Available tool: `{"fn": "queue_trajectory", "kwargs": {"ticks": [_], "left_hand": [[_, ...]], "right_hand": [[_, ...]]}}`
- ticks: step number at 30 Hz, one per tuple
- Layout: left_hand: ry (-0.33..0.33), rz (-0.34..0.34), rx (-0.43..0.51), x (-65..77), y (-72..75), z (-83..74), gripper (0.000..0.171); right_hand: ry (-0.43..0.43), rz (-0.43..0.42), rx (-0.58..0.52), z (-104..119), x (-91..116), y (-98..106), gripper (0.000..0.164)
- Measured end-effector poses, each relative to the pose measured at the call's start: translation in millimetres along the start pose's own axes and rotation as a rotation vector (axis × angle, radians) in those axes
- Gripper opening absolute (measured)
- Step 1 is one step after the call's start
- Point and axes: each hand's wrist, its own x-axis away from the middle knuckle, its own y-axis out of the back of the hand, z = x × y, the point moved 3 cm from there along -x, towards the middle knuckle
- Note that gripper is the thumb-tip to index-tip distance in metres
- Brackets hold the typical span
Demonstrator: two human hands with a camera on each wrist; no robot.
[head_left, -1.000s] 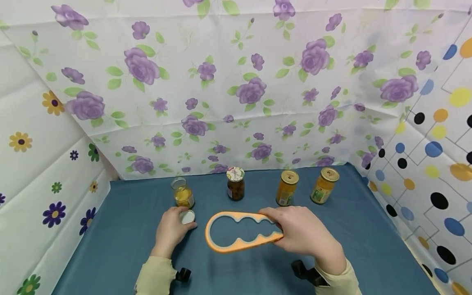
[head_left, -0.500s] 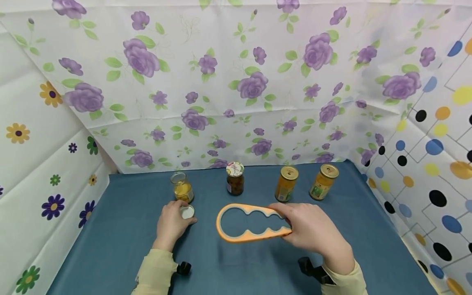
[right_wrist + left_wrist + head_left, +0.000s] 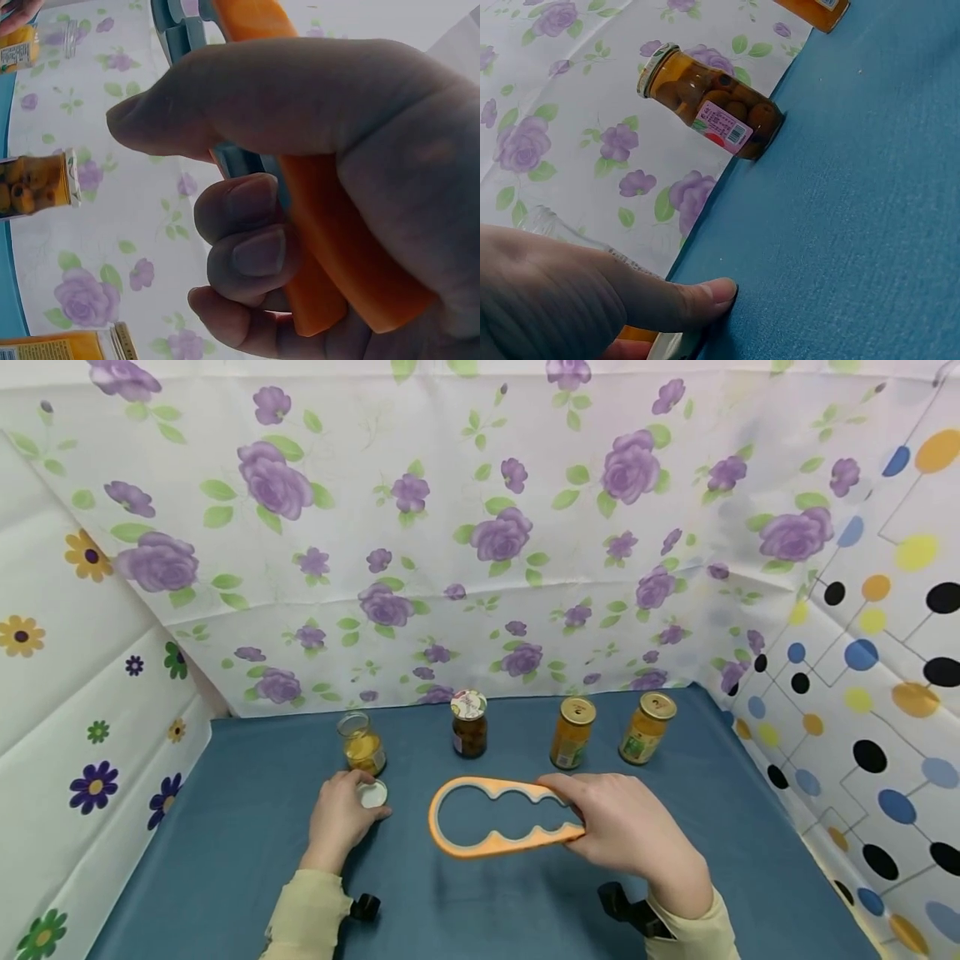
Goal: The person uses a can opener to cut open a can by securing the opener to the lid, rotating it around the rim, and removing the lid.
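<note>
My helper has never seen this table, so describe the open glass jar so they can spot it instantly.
Find the blue cloth below the purple-flowered backdrop. At the left end of the row of jars along its far edge, just beyond the left hand, stands the open jar. It has yellow contents and no lid on, unlike the brown jar and two orange jars.

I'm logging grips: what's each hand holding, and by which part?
The right hand grips the orange tool by its handle ends; the left hand holds the white lid by its rim.
</note>
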Motion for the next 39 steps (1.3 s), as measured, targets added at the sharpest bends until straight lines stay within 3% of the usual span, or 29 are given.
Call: {"fn": "queue_trajectory", "kwargs": {"ticks": [7, 15, 27, 33, 39], "left_hand": [[0.022, -0.025, 0.044, 3.7, 2.8, -1.6, 0.053], [0.005, -0.066, 0.020, 7.9, 11.7, -5.9, 0.051], [-0.011, -0.122, 0.046, 16.2, 24.9, -27.9, 0.034], [-0.008, -0.178, 0.083, 15.7, 25.1, -30.3, 0.029], [-0.047, -0.226, 0.115, 15.7, 24.7, -30.9, 0.024]], "right_hand": [[-0.025, -0.010, 0.016, -5, 2, 2, 0.066], [-0.044, -0.029, 0.019, -11, 3, 5, 0.064], [-0.115, -0.043, 0.016, -22, 11, 12, 0.061], [-0.107, -0.045, 0.022, -22, 12, 12, 0.060], [-0.106, -0.039, 0.024, -22, 12, 12, 0.060]]}}
